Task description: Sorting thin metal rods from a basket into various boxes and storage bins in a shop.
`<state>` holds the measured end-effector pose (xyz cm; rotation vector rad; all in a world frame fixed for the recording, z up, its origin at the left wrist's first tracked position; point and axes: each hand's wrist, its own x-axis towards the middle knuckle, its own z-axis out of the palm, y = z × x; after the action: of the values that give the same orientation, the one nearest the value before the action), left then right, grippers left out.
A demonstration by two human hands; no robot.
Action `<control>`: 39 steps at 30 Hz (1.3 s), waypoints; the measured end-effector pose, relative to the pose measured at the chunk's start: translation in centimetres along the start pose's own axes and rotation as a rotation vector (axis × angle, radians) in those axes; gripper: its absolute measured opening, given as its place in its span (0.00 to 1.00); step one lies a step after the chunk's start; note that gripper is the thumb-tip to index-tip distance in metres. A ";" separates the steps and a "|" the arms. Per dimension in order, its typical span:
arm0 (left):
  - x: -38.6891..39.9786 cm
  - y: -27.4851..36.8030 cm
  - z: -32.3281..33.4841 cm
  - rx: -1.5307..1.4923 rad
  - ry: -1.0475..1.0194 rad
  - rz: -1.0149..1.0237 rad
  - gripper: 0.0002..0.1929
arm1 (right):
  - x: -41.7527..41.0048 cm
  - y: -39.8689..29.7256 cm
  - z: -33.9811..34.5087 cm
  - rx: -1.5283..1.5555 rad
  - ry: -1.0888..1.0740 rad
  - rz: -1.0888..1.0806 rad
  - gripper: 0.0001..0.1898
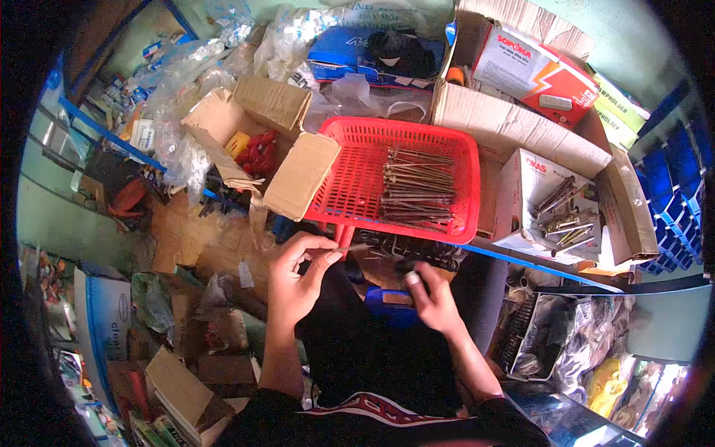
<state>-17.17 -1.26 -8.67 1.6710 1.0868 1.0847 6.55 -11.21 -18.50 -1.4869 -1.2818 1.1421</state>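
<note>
My left hand point(296, 279) pinches a thin metal rod point(354, 247), probably a bolt, between thumb and forefinger. To its right, my right hand point(430, 293) grips a small dark object point(404, 267), too blurred to name. Both hands are above my lap, just in front of a red plastic basket point(473, 184). Rows of long thin metal bolts point(419, 187) lie side by side in the basket's right half. Shorter metal bolts point(570, 220) rest in a white carton point(511, 204) at the right.
Left of the basket, an opened cardboard box point(301, 174) contains red pieces point(260, 153) and a yellow packet point(238, 144). A larger cardboard box point(519, 120) stands at the back right. A blue table edge point(547, 267) runs before me. Plastic bags point(173, 112) pile up at the left.
</note>
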 end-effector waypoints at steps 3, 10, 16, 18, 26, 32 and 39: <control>-0.3 -0.1 1.1 0.272 -0.114 0.096 0.04 | 0.0 1.3 0.5 0.257 0.241 -0.033 0.19; -2.5 -1.4 6.1 0.328 -0.279 0.128 0.07 | 0.1 -0.9 0.8 0.146 -0.031 -0.255 0.37; -3.3 -3.5 7.3 0.397 -0.303 0.110 0.07 | -0.2 -0.5 1.3 -0.028 -0.053 -0.285 0.48; -3.3 -3.7 7.1 0.398 -0.293 0.068 0.07 | 0.1 -0.4 0.9 -0.097 -0.020 -0.309 0.51; -3.1 -3.8 7.5 0.397 -0.208 -0.002 0.06 | 0.2 0.9 0.8 -0.113 -0.068 -0.400 0.49; -3.0 -3.6 7.1 0.233 -0.298 -0.059 0.05 | 0.5 1.1 1.1 -0.136 -0.001 -0.364 0.43; -1.2 -1.8 6.5 0.381 -0.377 0.373 0.04 | 0.7 2.1 1.0 -0.269 0.069 -0.481 0.24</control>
<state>-11.69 -3.11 -12.34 2.3393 0.7835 0.7602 6.05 -10.71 -20.86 -1.2864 -1.6780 0.6183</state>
